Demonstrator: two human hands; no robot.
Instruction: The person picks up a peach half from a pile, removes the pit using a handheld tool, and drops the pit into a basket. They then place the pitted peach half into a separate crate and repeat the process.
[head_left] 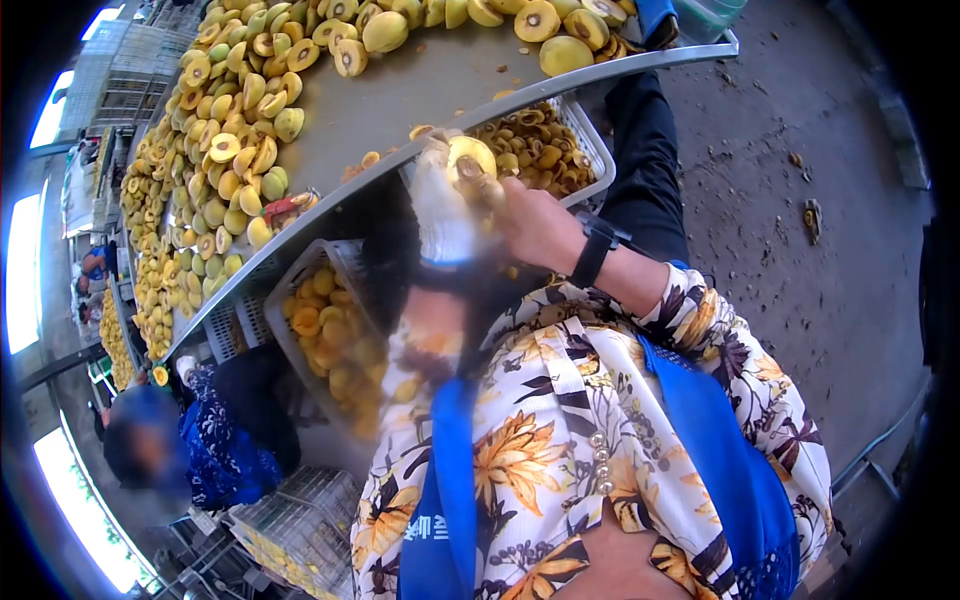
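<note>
Far left: a person in blue patterned clothing (225,440), positioned beside the work surface. Left to upper centre: yellow-green fruits, many halved (230,150), heaped thickly on a grey metal table with a raised rim (390,80); a small red object (285,205) is laid among them near the rim.

Left of centre, below the rim: a white plastic crate (283,345), filled with orange-yellow fruit pieces (325,325).

Centre: the left hand (440,200), covered by a white knitted glove with a blue cuff edge; its fingers are curled around a halved yellow fruit with a pale rim (470,155), which is held up in front of the table's rim, cut face exposed.

Right of centre: the right hand (530,220), ungloved, a black band (597,250) worn at the wrist. Its fingers are bent in towards the fruit's lower edge; whether anything is pinched cannot be told, that spot being blurred.

Behind both hands: a second white plastic crate (597,150), loaded with brownish-yellow fruit scraps (540,150). Right: a dark-trousered leg (645,170), then grey-brown ground (760,150) strewn with small debris.
</note>
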